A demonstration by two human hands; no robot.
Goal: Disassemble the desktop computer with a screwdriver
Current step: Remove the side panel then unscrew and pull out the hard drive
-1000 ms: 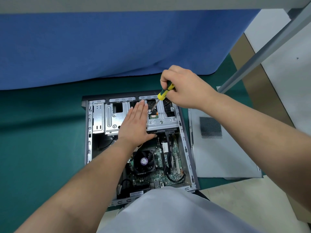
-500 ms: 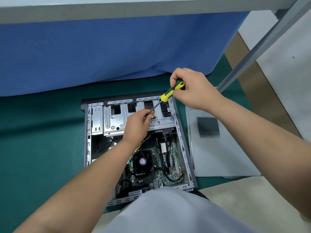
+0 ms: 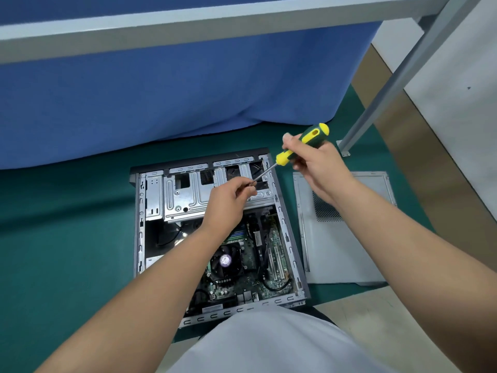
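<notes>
Right hand [image 3: 318,162] grips screwdriver [image 3: 301,145]; left hand [image 3: 228,197] pinches tip.

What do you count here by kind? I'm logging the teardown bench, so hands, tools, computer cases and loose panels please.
Hands: 2, the left hand and the right hand
Screwdrivers: 1, the yellow-green screwdriver
Computer cases: 1, the open computer case
Loose panels: 1, the grey side panel
Total: 5

My one head camera looks forward and steeply down from close above the open computer case [image 3: 215,232] at centre frame, blue cloth [image 3: 174,90] toward twelve o'clock.
</notes>
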